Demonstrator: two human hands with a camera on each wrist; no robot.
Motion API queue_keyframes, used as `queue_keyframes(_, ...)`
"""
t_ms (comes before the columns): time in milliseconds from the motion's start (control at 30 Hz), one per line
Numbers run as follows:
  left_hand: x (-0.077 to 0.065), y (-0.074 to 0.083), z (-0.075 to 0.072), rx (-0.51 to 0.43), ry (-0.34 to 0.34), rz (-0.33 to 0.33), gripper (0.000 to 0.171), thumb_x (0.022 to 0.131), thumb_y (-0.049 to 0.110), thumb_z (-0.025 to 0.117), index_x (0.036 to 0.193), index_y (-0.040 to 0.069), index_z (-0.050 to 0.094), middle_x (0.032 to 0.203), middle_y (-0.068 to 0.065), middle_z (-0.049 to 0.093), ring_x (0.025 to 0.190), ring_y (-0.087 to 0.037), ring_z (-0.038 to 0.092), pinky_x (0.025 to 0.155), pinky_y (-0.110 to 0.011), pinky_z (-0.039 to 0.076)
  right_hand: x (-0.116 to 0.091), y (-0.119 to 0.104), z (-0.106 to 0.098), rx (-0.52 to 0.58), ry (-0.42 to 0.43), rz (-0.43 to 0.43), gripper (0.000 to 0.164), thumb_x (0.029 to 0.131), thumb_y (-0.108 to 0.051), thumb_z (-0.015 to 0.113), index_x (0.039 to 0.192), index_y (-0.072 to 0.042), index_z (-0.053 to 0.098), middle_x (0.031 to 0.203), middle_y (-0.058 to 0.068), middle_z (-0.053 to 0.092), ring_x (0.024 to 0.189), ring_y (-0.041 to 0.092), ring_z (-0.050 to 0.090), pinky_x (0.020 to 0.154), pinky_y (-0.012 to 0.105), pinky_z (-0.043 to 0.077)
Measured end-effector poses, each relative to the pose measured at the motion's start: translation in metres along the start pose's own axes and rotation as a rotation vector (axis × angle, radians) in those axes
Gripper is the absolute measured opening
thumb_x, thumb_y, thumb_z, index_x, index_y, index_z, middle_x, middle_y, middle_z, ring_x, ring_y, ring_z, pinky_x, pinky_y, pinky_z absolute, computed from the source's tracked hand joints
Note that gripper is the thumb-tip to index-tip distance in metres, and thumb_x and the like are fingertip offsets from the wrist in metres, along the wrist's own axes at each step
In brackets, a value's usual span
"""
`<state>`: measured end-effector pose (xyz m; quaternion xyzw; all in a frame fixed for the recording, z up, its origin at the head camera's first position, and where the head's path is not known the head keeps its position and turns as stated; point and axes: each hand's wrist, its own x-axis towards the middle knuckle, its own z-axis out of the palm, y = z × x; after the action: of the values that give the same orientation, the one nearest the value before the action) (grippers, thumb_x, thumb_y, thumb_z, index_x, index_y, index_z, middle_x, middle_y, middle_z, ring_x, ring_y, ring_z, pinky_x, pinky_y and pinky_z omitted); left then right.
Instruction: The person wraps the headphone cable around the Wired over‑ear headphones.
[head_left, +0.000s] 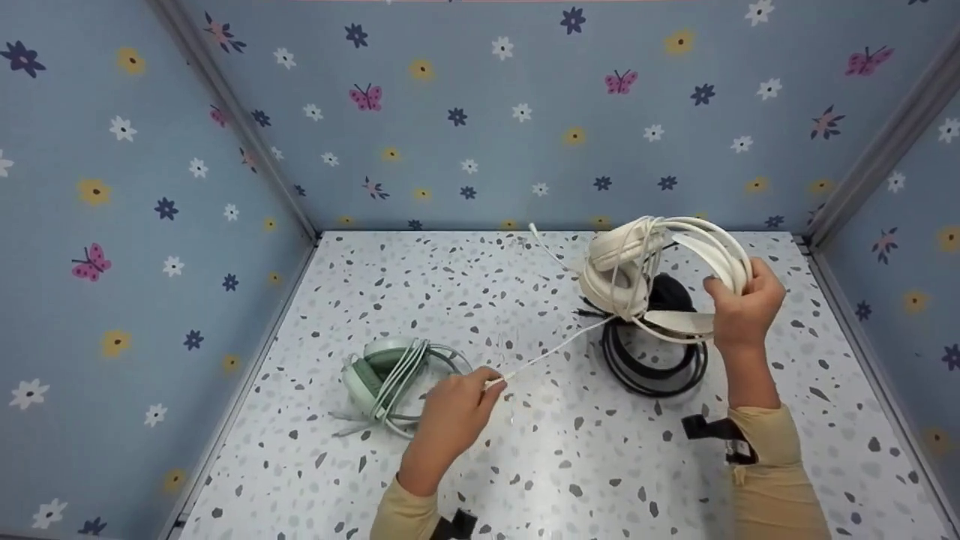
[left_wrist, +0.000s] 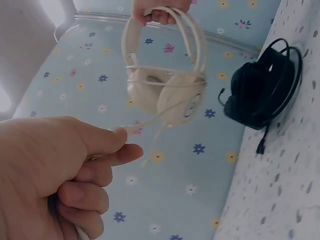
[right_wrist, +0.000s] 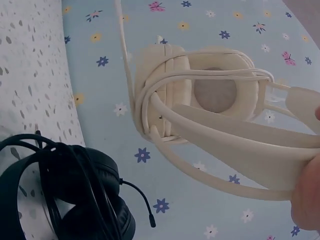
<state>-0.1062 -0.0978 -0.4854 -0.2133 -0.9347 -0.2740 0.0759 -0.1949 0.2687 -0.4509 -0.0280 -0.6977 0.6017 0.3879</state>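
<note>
My right hand (head_left: 750,311) grips cream-white headphones (head_left: 613,292) by the headband, raised over the right side of the table. Their cable is wound around both ear cups, as the right wrist view shows on the ear pads (right_wrist: 245,90). A length of white cable (head_left: 559,349) runs taut to my left hand (head_left: 452,412), which pinches it between thumb and forefinger. A second loose cable end (head_left: 534,229) sticks out beyond the cups. In the left wrist view the left hand (left_wrist: 75,165) has its other fingers curled.
Black headphones (head_left: 656,386) with a microphone boom (right_wrist: 140,195) lie beneath the cream pair. Light green headphones (head_left: 360,390), wrapped in their cable, lie beside my left hand. The speckled white table (head_left: 420,285) is bounded by blue flowered walls (head_left: 480,135).
</note>
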Motion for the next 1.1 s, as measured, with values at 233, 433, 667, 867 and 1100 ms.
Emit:
queue_keyframes(233, 0.025, 0.013, -0.068, 0.201, 0.114, 0.249, 0.014, 0.094, 0.024, 0.067, 0.088, 0.012, 0.071, 0.070, 0.004, 0.063, 0.057, -0.011, 0.055, 0.054, -0.029, 0.047, 0.000, -0.013, -0.004, -0.229, -0.294, 0.059, 0.014, 0.072, 0.012, 0.065, 0.085, 0.009, 0.060, 0.049, -0.005, 0.040, 0.044, 0.002, 0.035, 0.045, 0.020, 0.032)
queue_keyframes(433, 0.073, 0.038, -0.106, 0.222, 0.211, 0.466, 0.020, 0.091, 0.032, 0.070, 0.086, 0.013, 0.073, 0.074, 0.003, 0.067, 0.060, -0.011, 0.059, 0.055, -0.028, 0.048, -0.006, -0.017, -0.005, -0.164, -0.612, 0.109, 0.021, 0.076, 0.011, 0.064, 0.096, 0.007, 0.062, 0.067, 0.002, 0.054, 0.059, 0.013, 0.046, 0.054, 0.025, 0.041)
queue_keyframes(667, 0.118, 0.020, -0.126, 0.114, 0.015, 0.523, 0.017, 0.088, 0.033, 0.073, 0.087, 0.016, 0.075, 0.078, 0.006, 0.069, 0.064, -0.007, 0.060, 0.059, -0.027, 0.047, -0.019, -0.014, -0.001, 0.234, -1.040, 0.085, 0.020, 0.066, 0.017, 0.057, 0.082, 0.006, 0.053, 0.063, 0.001, 0.047, 0.054, 0.012, 0.042, 0.048, 0.029, 0.038)
queue_keyframes(867, 0.146, -0.018, -0.102, -0.257, -0.255, 0.426, 0.013, 0.092, 0.027, 0.070, 0.091, 0.015, 0.076, 0.081, 0.007, 0.068, 0.060, -0.009, 0.051, 0.059, -0.029, 0.043, -0.026, -0.009, 0.008, 0.649, -1.269, 0.043, 0.022, 0.067, 0.019, 0.046, 0.083, 0.005, 0.052, 0.062, 0.003, 0.033, 0.052, 0.013, 0.025, 0.043, 0.032, 0.023)
queue_keyframes(1100, 0.140, -0.061, -0.028, -0.675, -0.412, 0.229, 0.020, 0.098, 0.015, 0.060, 0.105, 0.000, 0.072, 0.087, -0.010, 0.067, 0.068, -0.018, 0.052, 0.065, -0.029, 0.045, -0.039, 0.011, 0.026, 1.183, -1.229, 0.154, 0.038, 0.063, 0.020, 0.036, 0.091, 0.003, 0.055, 0.061, 0.003, 0.028, 0.051, 0.014, 0.023, 0.044, 0.030, 0.021)
